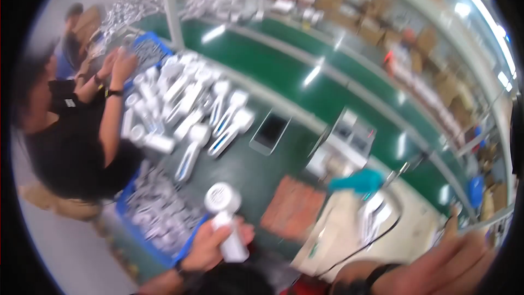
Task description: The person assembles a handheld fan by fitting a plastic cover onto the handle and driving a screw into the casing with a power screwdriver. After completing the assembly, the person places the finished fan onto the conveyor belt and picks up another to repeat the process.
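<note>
Near the bottom centre, my left hand (pixel 210 240) is closed around the handle of a white shower head (pixel 222 198). Its round face, dotted with small holes, points up. My right hand (pixel 447 262), blurred at the lower right, has its thumb raised and fingers stretched, with nothing visible in it. Between the two hands lie a reddish cloth-like pad (pixel 293 207) and a beige sheet (pixel 335 226). Beyond my left hand, several similar white shower heads (pixel 188 98) are heaped on the green table, some with blue strips along their handles.
A blue crate (pixel 128 207) full of grey-white parts stands left of my left hand. Beyond the pad lie a phone-like slab (pixel 271 132), a white box-like device (pixel 344 136) and a teal tool (pixel 357 181). A black cable crosses the sheet. A person (pixel 71 142) works at the left.
</note>
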Available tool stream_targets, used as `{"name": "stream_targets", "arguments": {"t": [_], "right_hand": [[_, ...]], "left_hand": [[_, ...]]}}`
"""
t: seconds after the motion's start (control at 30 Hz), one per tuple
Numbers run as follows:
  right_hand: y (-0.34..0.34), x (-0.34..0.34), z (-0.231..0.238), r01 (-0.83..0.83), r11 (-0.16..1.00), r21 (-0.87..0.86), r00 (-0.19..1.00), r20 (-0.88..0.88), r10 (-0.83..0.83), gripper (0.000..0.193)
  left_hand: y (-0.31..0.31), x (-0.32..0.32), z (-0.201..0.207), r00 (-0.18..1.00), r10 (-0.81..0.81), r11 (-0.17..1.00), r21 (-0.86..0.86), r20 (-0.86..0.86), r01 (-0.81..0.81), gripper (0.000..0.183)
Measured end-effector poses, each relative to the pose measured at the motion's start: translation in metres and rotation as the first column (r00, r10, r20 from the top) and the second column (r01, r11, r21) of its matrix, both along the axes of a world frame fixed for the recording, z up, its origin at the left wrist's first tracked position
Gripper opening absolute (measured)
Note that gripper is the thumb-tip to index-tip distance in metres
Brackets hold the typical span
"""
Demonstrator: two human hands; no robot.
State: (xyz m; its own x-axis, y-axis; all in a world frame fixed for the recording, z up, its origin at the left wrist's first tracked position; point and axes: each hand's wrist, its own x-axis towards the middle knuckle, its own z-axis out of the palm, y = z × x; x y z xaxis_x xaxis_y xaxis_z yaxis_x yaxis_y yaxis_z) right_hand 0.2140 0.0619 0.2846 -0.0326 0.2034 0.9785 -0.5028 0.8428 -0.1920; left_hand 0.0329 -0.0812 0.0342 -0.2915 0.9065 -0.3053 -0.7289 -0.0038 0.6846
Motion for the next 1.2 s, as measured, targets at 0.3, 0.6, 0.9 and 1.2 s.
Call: {"name": "stream_targets", "arguments": {"t": [0.3,0.6,0.9,1.2], "right_hand": [[-0.029,-0.024,0.018,0.115,0.990,0.081,0.993,-0.001,-0.115,0.049],[-0.017,-0.036,0.012,0.123,0.991,0.045,0.992,-0.012,-0.123,0.047],[-0.017,-0.050,0.007,0.088,0.995,0.042,0.996,0.009,-0.089,0.045],[-0.019,-0.038,-0.001,0.065,0.998,0.010,0.997,0.038,-0.066,0.043]], "left_hand": [[-0.013,-0.057,-0.005,0.982,-0.185,0.981,0.058,0.030,0.183,0.040],[0.028,-0.076,0.015,0.915,-0.400,0.917,-0.019,-0.059,0.399,0.034],[0.016,-0.083,0.017,0.943,-0.316,0.949,-0.048,-0.100,0.313,0.036],[0.013,-0.078,0.016,0.923,-0.355,0.935,-0.040,-0.149,0.353,0.032]]}}
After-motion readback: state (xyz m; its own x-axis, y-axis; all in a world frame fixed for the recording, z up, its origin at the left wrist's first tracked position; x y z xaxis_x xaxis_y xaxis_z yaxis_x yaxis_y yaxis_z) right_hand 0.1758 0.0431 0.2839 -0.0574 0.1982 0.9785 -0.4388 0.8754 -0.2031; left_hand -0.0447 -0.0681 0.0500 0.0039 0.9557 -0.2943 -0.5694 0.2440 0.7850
